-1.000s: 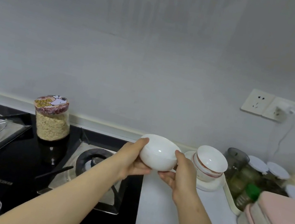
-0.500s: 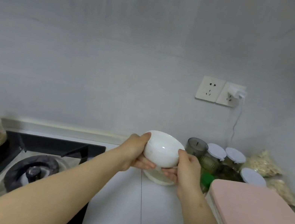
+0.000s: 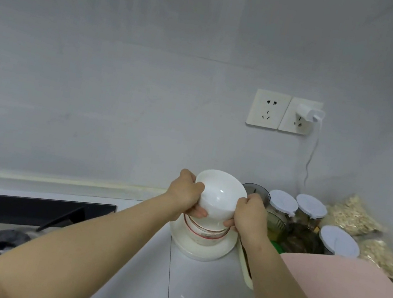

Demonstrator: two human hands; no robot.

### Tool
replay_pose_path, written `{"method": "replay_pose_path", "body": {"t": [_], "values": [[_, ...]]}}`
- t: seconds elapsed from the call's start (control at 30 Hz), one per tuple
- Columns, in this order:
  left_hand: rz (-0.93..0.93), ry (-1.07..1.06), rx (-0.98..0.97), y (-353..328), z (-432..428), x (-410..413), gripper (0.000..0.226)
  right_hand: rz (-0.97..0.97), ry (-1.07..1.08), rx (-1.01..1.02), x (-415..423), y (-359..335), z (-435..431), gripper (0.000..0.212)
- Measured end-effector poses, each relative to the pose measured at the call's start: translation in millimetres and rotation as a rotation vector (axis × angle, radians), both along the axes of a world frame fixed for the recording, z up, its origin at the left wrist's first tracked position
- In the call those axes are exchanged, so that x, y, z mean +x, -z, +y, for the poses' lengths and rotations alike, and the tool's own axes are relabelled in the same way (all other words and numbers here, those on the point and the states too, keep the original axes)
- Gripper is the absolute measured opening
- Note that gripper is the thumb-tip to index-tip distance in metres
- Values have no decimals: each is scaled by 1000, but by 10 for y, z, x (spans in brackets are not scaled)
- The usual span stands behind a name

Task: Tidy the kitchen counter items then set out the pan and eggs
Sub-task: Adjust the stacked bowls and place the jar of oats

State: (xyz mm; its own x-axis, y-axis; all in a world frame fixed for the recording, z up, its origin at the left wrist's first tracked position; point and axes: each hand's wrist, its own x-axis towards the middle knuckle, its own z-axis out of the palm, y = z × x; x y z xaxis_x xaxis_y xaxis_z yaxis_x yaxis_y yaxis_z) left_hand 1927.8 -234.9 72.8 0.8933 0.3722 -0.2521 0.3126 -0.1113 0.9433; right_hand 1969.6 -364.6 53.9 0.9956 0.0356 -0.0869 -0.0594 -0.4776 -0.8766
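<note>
Fingers of my left hand (image 3: 185, 192) and right hand (image 3: 249, 214) are clamping a white bowl (image 3: 218, 197) from both sides. I am holding it tilted, just above the red-rimmed bowl (image 3: 203, 231) sitting on a white plate (image 3: 201, 250) on the counter (image 3: 190, 295).

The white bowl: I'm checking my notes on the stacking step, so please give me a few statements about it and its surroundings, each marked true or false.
1. Both hands hold the white bowl. True: the left hand and right hand grip opposite sides.
2. The white bowl is over the stove. False: it is above the red-rimmed bowl on the plate.
3. Both wall sockets are free. False: a charger is plugged into the right one.
4. Jars with white lids stand right of the bowls. True.
5. The white bowl is held level. False: it is tilted.
</note>
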Motion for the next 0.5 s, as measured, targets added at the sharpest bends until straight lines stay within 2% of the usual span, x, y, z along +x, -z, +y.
{"method": "replay_pose_path", "body": {"t": [0.1,0.3,0.5], "values": [[28,-7,-8,127,75,134,19,16,-7,-60,65,65,50,16],[88,19,7,272,120,203,12,32,-26,-149,103,226,127,41],[117,25,-2,395,128,248,13,35,-40,-188,127,270,101,36]]}}
